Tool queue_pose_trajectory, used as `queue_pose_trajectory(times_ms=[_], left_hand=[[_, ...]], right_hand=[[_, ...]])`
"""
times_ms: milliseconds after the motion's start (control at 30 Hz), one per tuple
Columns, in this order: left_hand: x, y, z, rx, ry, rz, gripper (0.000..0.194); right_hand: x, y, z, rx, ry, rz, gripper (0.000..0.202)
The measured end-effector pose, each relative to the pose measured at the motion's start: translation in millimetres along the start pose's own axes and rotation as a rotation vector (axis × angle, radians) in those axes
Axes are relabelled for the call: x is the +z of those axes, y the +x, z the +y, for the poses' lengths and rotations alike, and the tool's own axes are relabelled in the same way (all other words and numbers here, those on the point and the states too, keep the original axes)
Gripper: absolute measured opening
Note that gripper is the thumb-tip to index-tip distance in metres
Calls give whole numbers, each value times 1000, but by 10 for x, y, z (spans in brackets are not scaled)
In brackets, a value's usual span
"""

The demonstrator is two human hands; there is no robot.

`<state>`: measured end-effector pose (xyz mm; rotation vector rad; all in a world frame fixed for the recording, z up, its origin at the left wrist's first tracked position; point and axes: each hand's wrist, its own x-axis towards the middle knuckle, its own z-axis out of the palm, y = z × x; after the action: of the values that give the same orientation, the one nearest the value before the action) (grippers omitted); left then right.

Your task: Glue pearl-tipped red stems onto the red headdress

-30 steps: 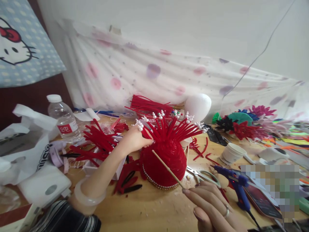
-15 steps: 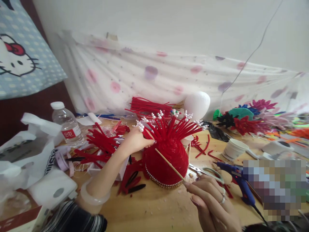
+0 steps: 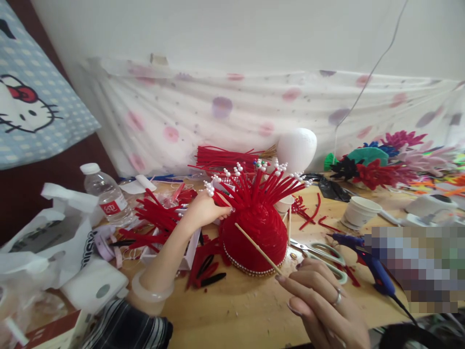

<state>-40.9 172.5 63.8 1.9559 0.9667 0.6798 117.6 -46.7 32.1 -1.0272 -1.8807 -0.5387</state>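
Observation:
A red dome-shaped headpiece stands on the table, wound with fuzzy cord and edged with pearls and gold beads at its base. Red chenille stems fan out from its top, tipped with white beads. My left hand is closed at the left side of this fan, its thumb by the stems' base; the other fingers are partly hidden. Between the thumb and fingers of my right hand is a thin wooden stick, its tip pointing up and left in front of the dome.
Right of the dome lie scissors, a blue glue gun and a paper cup. On the left are a white box with red stems, a water bottle and plastic bags. A white foam head form stands behind.
The view has shifted slightly, moving the table things a little to the right in the picture. Both hands keep nearly the same pose, with the stick still in front of the dome.

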Motion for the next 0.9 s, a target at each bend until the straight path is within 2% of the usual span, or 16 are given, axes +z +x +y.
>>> queue_pose_trajectory(times_ms=[367, 533, 900], left_hand=[[-8, -49, 112, -27, -37, -17, 11], [0, -40, 80, -14, -70, -15, 5], [11, -30, 50, 24, -63, -34, 5]], right_hand=[[23, 4, 1, 1, -37, 33, 16], [27, 6, -5, 0, -43, 22, 18], [-6, 5, 15, 9, -35, 36, 18]])
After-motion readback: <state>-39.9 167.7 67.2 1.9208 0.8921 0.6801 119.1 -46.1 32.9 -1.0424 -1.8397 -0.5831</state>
